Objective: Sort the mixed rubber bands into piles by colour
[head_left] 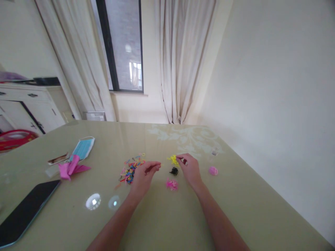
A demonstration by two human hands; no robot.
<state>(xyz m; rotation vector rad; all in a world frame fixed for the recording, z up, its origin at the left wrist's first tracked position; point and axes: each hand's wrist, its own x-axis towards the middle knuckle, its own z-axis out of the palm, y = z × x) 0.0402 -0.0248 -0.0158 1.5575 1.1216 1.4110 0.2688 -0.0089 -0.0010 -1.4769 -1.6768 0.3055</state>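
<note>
A mixed heap of small coloured rubber bands (130,173) lies on the table, partly hidden behind my left hand (144,176). That hand is held just right of the heap, its thumb and fingers pinched together; whatever is between the tips is too small to make out. My right hand (190,169) is closed in a pinch at the edge of a pile of yellow rubber bands (172,159). Its fingertips seem to touch the pile, and I cannot see what they hold. Between my hands sit a black pile of bands (174,171) and, nearer to me, a pink pile (172,184).
On the right lie a pink round bundle (213,170) and a small clear container (215,151). To the left are a black phone (27,212), a folded pink paper shape (72,168) and a blue face mask (83,147). A wall (282,104) borders the table's right side.
</note>
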